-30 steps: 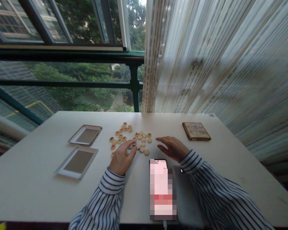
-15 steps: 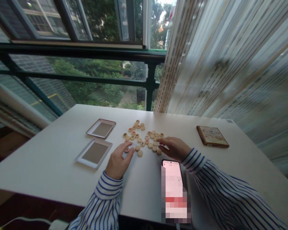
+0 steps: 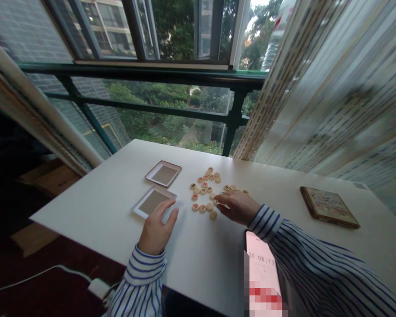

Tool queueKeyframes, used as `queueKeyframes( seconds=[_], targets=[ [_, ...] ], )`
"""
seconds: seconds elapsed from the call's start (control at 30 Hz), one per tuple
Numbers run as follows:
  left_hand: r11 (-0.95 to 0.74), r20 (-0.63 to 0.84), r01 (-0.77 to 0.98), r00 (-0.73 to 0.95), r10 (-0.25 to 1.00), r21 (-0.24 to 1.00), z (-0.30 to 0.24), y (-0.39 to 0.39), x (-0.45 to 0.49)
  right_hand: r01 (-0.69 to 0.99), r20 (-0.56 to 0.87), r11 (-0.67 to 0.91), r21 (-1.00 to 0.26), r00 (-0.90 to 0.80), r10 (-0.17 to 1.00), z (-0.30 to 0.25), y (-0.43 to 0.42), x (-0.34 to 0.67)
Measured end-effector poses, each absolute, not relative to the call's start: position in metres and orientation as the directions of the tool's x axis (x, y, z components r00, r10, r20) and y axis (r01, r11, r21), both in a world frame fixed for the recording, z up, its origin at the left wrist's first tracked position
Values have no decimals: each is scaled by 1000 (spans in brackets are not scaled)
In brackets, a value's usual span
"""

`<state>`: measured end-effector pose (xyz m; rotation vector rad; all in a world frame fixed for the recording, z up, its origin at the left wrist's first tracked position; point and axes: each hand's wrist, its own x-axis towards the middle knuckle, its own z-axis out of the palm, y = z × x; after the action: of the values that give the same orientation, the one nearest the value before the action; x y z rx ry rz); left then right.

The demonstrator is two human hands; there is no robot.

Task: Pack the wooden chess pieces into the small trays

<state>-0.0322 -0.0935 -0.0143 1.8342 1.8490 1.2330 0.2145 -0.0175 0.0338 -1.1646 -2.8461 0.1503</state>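
Several round wooden Chinese chess pieces [image 3: 205, 185] lie loosely spread on the white table, some showing red or black characters and others plain. My left hand [image 3: 158, 226] is open, its thumb and fingers apart and empty, beside and partly in front of the right edge of the nearer shallow tray [image 3: 141, 199]. Over the right part of the spread reaches my right hand [image 3: 239, 207], fingers stretched toward a chess piece by its fingertips and thumb apart. It hides some of the pieces, and whether it touches one is hard to make out.
A second shallow tray [image 3: 163, 173] stands behind the nearer one. To the right lies a brown decorated box [image 3: 330, 207]. A phone [image 3: 262, 264] with a timer on its screen lies near the front edge, partly under my right sleeve. A green railing [image 3: 152, 75] and window are behind the table.
The view has turned left. My left hand has drawn away from the chess pieces to the nearer tray. My right hand has shifted left over the pieces, toward their middle.
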Motion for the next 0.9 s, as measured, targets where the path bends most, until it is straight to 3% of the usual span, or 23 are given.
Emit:
queueKeyframes(
  seconds=[0.27,0.57,0.9],
  targets=[
    [110,219,630,-421,880,768,-18,-104,-72,663,-40,720,-205,-741,671,35,-6,178],
    [251,170,519,-633,755,817,-31,-111,-111,638,-73,725,-260,-761,644,27,5,129],
    [279,67,434,-629,774,856,-62,-103,-137,669,-98,690,-278,-734,672,15,16,95]
  ],
)
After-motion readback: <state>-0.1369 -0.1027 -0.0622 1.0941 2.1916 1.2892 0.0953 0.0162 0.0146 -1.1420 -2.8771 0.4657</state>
